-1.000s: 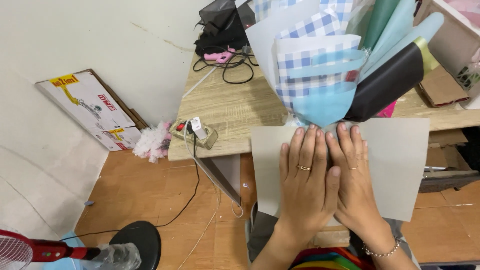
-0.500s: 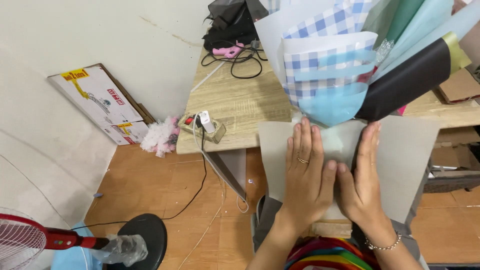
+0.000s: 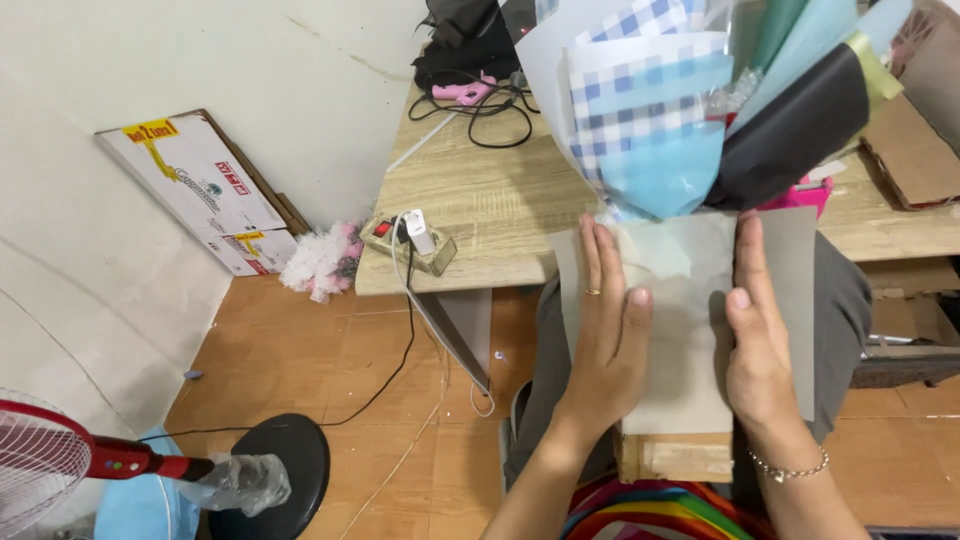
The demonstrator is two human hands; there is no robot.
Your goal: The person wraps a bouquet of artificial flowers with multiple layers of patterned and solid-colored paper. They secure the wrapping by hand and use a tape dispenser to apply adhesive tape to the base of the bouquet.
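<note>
A flat white cardboard box [image 3: 195, 190] with yellow and red labels leans against the wall on the floor, left of the table's edge.

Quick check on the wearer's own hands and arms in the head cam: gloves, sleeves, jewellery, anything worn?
Both hands are bare, with no gloves. The left hand has a thin gold-coloured ring on one finger. The right hand has a thin beaded chain bracelet at the wrist. Both forearms are uncovered as far as the frame shows; no sleeves, watch or markings visible.
</note>
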